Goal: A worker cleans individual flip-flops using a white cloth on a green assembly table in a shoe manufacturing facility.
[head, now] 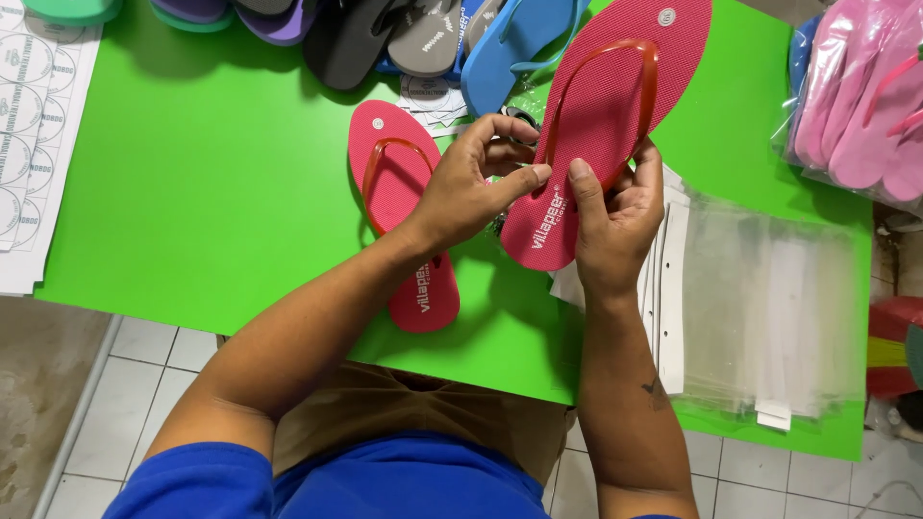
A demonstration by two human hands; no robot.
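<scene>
A red flip-flop (601, 106) was held raised over the green table (212, 183) — the right hand (615, 216) closed on its heel edge and strap, the left hand (466, 183) pinching something small at the strap. Steadying the sole firmly would have served best. Its mate (399, 207) lay flat beside it.

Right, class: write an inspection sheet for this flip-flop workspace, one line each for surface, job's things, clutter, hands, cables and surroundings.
Surface: green table, bare patch at left.
Job's things: raised red flip-flop held by both hands; second red flip-flop lying flat beside it.
Clutter: assorted flip-flops along far edge; sticker sheets at left; stack of clear bags at right; bagged pink flip-flops.
Hands: left hand and right hand grip the raised flip-flop's heel end.
Cables: nothing seen.
Surroundings: tiled floor below.
</scene>
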